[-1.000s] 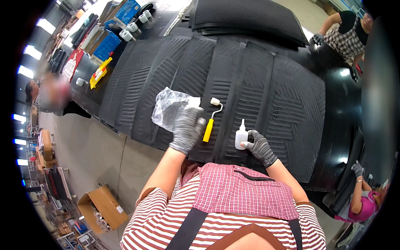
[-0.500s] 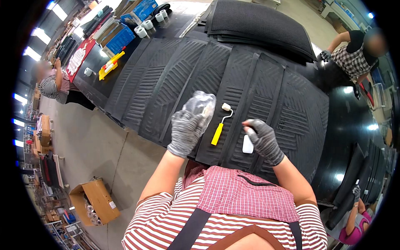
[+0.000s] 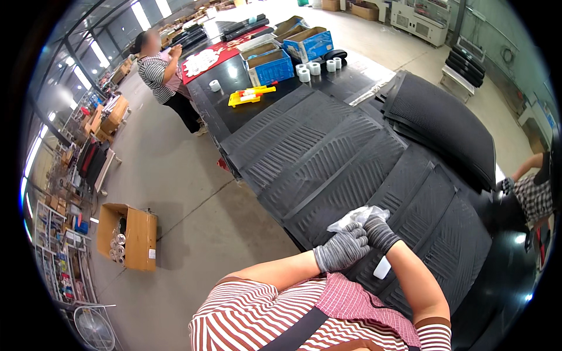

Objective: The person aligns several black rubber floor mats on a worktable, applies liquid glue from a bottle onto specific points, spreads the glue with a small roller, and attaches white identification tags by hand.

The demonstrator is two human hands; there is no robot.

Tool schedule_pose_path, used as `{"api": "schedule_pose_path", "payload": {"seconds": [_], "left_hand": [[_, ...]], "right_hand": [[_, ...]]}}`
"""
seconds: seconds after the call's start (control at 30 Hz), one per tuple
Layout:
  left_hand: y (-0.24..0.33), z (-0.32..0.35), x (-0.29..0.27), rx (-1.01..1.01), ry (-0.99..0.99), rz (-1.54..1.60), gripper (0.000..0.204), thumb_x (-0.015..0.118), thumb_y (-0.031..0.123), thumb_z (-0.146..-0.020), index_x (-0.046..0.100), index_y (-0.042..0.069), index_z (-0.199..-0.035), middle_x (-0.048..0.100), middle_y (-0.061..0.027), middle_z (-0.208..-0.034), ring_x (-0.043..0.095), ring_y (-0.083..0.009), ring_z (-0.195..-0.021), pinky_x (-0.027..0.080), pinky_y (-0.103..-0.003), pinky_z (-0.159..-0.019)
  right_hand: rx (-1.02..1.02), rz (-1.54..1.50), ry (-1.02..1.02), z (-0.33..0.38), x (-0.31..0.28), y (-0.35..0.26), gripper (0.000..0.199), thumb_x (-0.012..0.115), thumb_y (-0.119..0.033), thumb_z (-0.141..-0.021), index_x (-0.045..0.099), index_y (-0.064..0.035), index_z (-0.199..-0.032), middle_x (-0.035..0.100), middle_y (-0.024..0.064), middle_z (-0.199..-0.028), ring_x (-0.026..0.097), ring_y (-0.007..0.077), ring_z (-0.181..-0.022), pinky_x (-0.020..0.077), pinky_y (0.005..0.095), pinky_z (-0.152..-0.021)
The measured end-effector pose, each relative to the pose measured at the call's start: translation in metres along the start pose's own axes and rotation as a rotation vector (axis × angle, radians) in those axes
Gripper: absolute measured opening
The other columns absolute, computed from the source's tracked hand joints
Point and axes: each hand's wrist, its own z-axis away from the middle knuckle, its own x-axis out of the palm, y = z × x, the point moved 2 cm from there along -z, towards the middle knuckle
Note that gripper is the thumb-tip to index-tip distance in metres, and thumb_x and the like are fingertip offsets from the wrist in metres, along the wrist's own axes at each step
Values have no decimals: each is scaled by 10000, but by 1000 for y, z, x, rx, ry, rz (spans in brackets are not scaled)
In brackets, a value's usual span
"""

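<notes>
Both my hands, in grey striped gloves, are drawn together over the black ribbed mats point(image 3: 328, 152). A crumpled clear plastic bag point(image 3: 356, 217) is bunched between them. My left hand point(image 3: 342, 250) is closed on its near side, knuckles up. My right hand point(image 3: 381, 235) grips the bag's right side, its fingers touching the left ones. Small contents of the bag cannot be made out now. A flat white rectangular piece point(image 3: 382, 268) lies on the mat below my right wrist. The yellow-handled roller does not show; my hands may cover its place.
Beyond the mats lie a yellow tray point(image 3: 246, 98), white rolls point(image 3: 314, 69) and blue cartons point(image 3: 269, 69). Curved black textured mats point(image 3: 439, 120) are stacked at far right. One person point(image 3: 161, 76) stands far left, another point(image 3: 533, 187) at right. An open cardboard box point(image 3: 140, 240) sits on the floor.
My view has swung left. My hands, apart before, have come together on the plastic bag. The roller that lay between them is no longer visible.
</notes>
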Motion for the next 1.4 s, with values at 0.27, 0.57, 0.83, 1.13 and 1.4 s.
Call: {"api": "schedule_pose_path", "payload": {"seconds": [0.27, 0.57, 0.83, 1.13, 1.4], "left_hand": [[-57, 9, 10, -648, 229, 293, 457, 614, 222, -873, 533, 23, -1277, 577, -201, -1223, 525, -364, -1170, 405, -430, -1026], [-89, 14, 72, -1006, -194, 673, 289, 569, 247, -900, 656, 21, -1059, 692, -191, -893, 674, -297, -819, 518, -399, -757], [-95, 22, 93, -1020, -63, 911, 246, 568, 232, -922, 628, 31, -1051, 671, -88, -885, 602, -162, -818, 499, -344, -771], [-82, 7, 83, -1063, -6, 1056, 296, 588, 276, -933, 622, 22, -1080, 665, -71, -918, 587, -141, -847, 495, -311, -793], [-75, 9, 104, -1127, 127, 1364, 276, 619, 254, -929, 621, 17, -1070, 648, -47, -924, 589, -138, -858, 514, -318, -774]], "right_hand": [[-165, 164, 136, 65, -43, -7, 258, 582, -373, -851, 700, -222, -1023, 714, 65, -994, 695, 265, -916, 548, 451, -723], [-68, 123, 132, 85, -54, -9, 303, 716, -384, -735, 734, -163, -942, 714, 93, -975, 689, 281, -949, 547, 447, -782], [-163, 178, 335, 84, -29, -5, 289, 694, -283, -760, 697, -109, -991, 702, 132, -937, 684, 287, -911, 549, 410, -779], [-155, 31, 431, 75, -17, 13, 228, 718, -283, -659, 680, -109, -801, 694, 113, -842, 681, 296, -850, 538, 406, -734], [-253, -59, 509, 98, -33, 16, 203, 672, -268, -707, 663, -90, -803, 692, 125, -849, 668, 313, -866, 531, 420, -754]]}}
